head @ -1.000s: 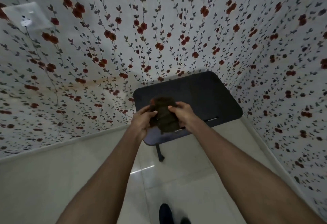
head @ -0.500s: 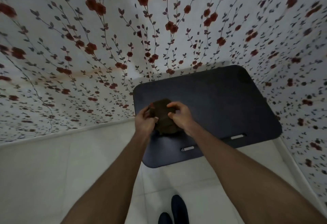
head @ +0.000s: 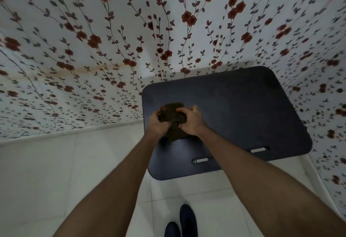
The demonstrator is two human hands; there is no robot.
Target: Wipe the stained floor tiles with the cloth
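Both hands meet over the near-left part of a dark worktop (head: 243, 109); the left hand (head: 156, 124) and right hand (head: 191, 121) are each curled tight around a dark, bunched cloth (head: 173, 117), fingers (head: 184, 109) wrapped over its top and sides so the bundle sits clamped between them, its lower end hanging just below the palms; the cloth is above the worktop, though contact with it cannot be told; pale floor tiles (head: 46, 171) spread near and left; dark shoes (head: 184, 221) show at the near edge; floral wallpaper (head: 112, 30) covers the far walls.
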